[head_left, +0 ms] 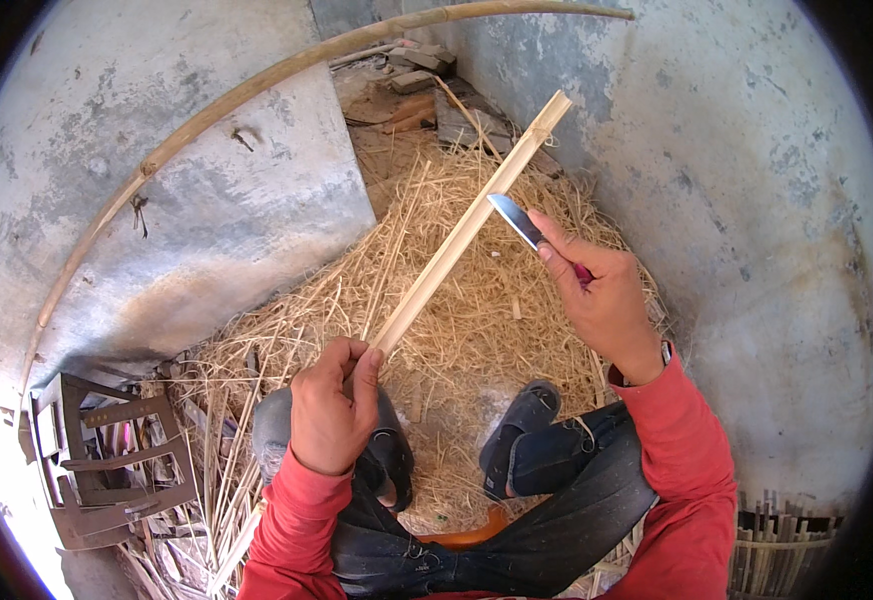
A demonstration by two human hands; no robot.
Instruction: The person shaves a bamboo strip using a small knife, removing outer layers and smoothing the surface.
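A long pale strip of split bamboo point(447, 262) slants up and away to the right in front of me. My left hand point(335, 404) is closed round its near end, thumb on top. In my right hand point(602, 290) is a knife point(517, 219) with a short, slanted blade and a dark pink handle, mostly hidden by my fingers. The blade's tip lies at the strip's right edge, past its middle; whether it touches I cannot tell.
Straw-like shavings point(502, 300) heap up between two grey walls point(747, 220). A curved pole point(227, 102) leans along the left wall. A brown metal frame point(122, 455) stands at lower left, beside loose strips point(219, 500). Bricks point(419, 70) lie in the far corner.
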